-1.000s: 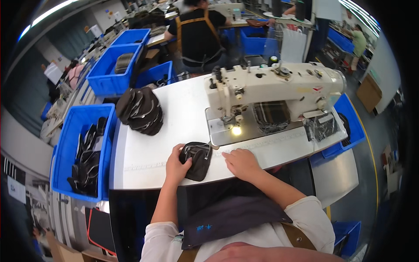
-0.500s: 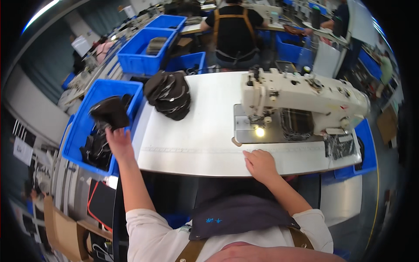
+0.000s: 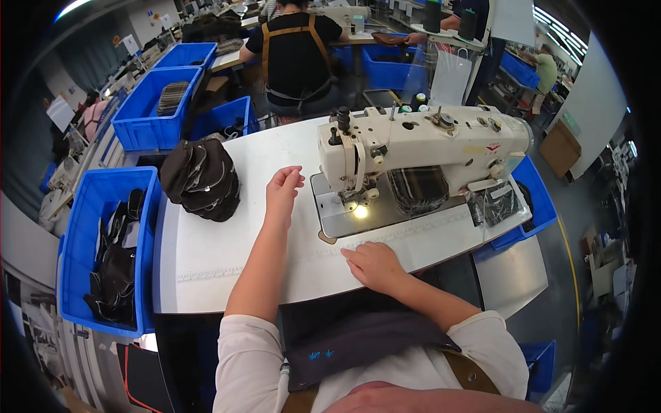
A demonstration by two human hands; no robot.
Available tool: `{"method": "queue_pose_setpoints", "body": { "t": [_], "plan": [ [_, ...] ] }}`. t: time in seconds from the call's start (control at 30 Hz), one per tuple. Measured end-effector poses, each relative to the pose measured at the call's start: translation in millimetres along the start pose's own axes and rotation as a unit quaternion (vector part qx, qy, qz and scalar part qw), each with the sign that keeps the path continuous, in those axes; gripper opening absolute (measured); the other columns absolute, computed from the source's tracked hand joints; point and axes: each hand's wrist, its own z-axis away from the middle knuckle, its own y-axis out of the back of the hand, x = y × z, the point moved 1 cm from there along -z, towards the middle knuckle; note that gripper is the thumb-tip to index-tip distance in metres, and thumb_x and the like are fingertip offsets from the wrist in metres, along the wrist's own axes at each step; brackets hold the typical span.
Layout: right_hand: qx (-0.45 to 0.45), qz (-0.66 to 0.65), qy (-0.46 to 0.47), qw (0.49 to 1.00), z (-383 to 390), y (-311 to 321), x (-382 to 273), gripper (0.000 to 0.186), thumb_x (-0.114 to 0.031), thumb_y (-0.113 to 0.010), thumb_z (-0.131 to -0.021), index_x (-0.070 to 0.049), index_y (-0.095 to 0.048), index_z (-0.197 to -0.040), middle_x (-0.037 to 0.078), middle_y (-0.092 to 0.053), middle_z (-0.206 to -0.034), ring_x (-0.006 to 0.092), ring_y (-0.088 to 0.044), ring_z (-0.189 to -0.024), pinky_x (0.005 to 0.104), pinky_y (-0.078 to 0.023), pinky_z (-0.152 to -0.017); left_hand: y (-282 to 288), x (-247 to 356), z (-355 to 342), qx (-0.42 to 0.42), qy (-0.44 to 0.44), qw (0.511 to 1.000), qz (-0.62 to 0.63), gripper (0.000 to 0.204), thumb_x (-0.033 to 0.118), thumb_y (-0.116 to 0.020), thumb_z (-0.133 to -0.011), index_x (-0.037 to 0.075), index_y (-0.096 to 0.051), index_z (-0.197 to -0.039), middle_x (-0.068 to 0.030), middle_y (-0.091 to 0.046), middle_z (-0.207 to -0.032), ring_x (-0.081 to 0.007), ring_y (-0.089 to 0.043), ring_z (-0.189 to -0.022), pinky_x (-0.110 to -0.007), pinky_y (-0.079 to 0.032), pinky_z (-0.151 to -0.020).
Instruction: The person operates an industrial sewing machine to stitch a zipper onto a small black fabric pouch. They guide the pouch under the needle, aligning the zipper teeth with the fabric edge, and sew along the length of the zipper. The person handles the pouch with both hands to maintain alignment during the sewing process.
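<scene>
My left hand (image 3: 281, 190) is raised over the white table, between a stack of dark brown fabric pieces (image 3: 200, 180) and the sewing machine (image 3: 427, 141). Its fingers are loosely bent and a little apart, and I see nothing in them. Resting on the table's front part, my right hand (image 3: 376, 267) has its index finger stretched toward the machine's metal plate (image 3: 335, 221). No object shows in it. The needle area is lit by a small lamp. In the blue bin (image 3: 147, 268) at the left lie several dark fabric pieces (image 3: 116, 272).
A printed ruler strip (image 3: 206, 273) runs along the table's front. Behind the machine's needle sits a dark striped bundle (image 3: 417, 189); a clear-wrapped dark packet (image 3: 497, 204) lies at the right end. Another blue bin (image 3: 533, 199) stands beyond it. A person (image 3: 297, 58) sits ahead, back turned.
My left hand has let go of a dark fabric piece at the left bin and moved right, over the table. My right hand stays on the table. The view has turned leftward and shifted.
</scene>
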Motion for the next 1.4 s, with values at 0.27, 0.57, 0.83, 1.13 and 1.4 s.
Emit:
{"method": "queue_pose_setpoints", "body": {
  "t": [0.27, 0.57, 0.83, 1.13, 1.4],
  "plan": [
    [-0.04, 0.002, -0.023, 0.999, 1.1, 1.4, 0.9, 0.031, -0.015, -0.071, -0.09, -0.009, -0.074, -0.12, 0.005, -0.062, -0.079, 0.0266, -0.062, -0.073, 0.0418, -0.05, -0.067, -7.2, -58.4, -21.5, -0.125, -0.028, 0.983, -0.135, 0.024, 0.022, -0.066, -0.102, 0.005, -0.074, -0.116, -0.0018, -0.072, -0.094, -0.0103, -0.063, -0.087, -0.027, -0.05, -0.081],
    [0.183, 0.116, 0.007, 0.976, -12.1, 57.4, 42.8, 0.029, -0.001, -0.073, -0.08, -0.005, -0.077, -0.109, 0.009, -0.068, -0.095, 0.0318, -0.064, -0.087, 0.0439, -0.05, -0.078, -1.4, -40.0, -18.8, -0.124, -0.002, 0.986, -0.112, 0.026, 0.022, -0.066, -0.102, 0.005, -0.073, -0.12, 0.0007, -0.07, -0.093, -0.0092, -0.061, -0.086, -0.026, -0.05, -0.081],
    [0.148, 0.188, -0.172, 0.956, -20.8, 99.6, 132.1, 0.032, -0.02, -0.077, -0.088, 0.0, -0.075, -0.112, 0.015, -0.073, -0.115, 0.0395, -0.066, -0.11, 0.0475, -0.052, -0.097, -1.7, -36.9, -21.5, -0.13, 0.007, 0.984, -0.126, 0.025, 0.018, -0.066, -0.103, 0.002, -0.072, -0.12, -0.0017, -0.072, -0.105, -0.0101, -0.064, -0.099, -0.027, -0.05, -0.091],
    [0.052, 0.228, -0.2, 0.952, -33.9, 98.5, 136.6, 0.021, -0.019, -0.078, -0.083, -0.003, -0.073, -0.095, 0.012, -0.07, -0.099, 0.0327, -0.067, -0.099, 0.0444, -0.056, -0.087, 0.8, -44.4, -22.8, -0.13, -0.032, 0.985, -0.11, 0.026, 0.021, -0.066, -0.102, 0.003, -0.073, -0.12, -0.0005, -0.072, -0.096, -0.009, -0.062, -0.088, -0.026, -0.05, -0.082],
    [0.063, 0.18, -0.227, 0.955, -37.2, 102.6, 131.8, 0.016, -0.018, -0.079, -0.083, -0.005, -0.07, -0.089, 0.012, -0.069, -0.093, 0.0324, -0.067, -0.097, 0.0442, -0.056, -0.084, 1.6, -46.4, -25.2, -0.138, -0.029, 0.986, -0.093, 0.025, 0.019, -0.066, -0.103, 0.003, -0.072, -0.121, -0.0012, -0.072, -0.101, -0.0091, -0.064, -0.094, -0.026, -0.05, -0.086]
  ]
}}
